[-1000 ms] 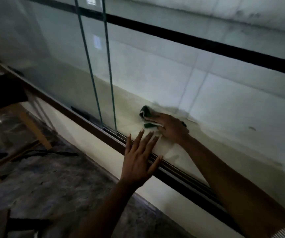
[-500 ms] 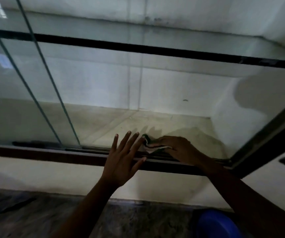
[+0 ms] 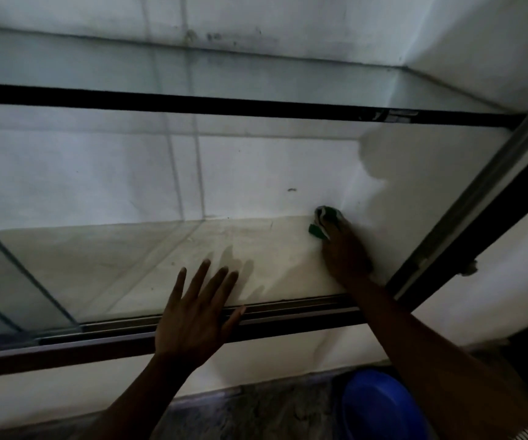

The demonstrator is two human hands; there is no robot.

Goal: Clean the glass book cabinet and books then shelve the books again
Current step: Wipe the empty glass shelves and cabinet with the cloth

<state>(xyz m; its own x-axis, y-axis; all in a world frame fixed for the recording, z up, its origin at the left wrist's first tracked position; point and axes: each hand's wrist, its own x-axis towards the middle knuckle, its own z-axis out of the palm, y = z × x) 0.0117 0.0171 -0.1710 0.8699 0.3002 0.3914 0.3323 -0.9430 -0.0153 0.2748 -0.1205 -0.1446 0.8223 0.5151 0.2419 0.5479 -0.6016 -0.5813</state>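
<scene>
- Right hand (image 3: 345, 252): reaches into the cabinet (image 3: 466, 217) toward one o'clock from the person. Its fingers curl over a bunched green-and-white cloth (image 3: 323, 222), pressing it into the seam where the shelf floor (image 3: 161, 258) meets the back wall (image 3: 256, 173).
- Left hand (image 3: 192, 315): fingers straight and spread, holding nothing, above the front rail (image 3: 304, 308) at twelve o'clock. Whether it touches the rail cannot be told.
- Books: none in view.
- Risk one: the glass door (image 3: 18, 265) stands slid aside at ten o'clock. A broad leftward sweep of the cloth could likely knock knuckles against its exposed edge.
- Risk two: dirt dragged forward would probably lodge in the rail's grooves and make the door bind.
- Risk three: a blue basin (image 3: 380, 408) sits on the ground at four o'clock, just below the right forearm. An elbow drawn back carelessly, or a step, could tip it. Its contents are not visible.
- Risk four: a glass shelf (image 3: 288, 74) hangs overhead at twelve o'clock. A hand lifted quickly might strike its dark front edge.
- Surface: the shelf floor is pale, streaked and dull in patches. The back wall is white, with a small dark mark (image 3: 291, 189) at eleven o'clock from the cloth.
- Room: dim, with mottled dark stone paving (image 3: 256, 408) underfoot.
</scene>
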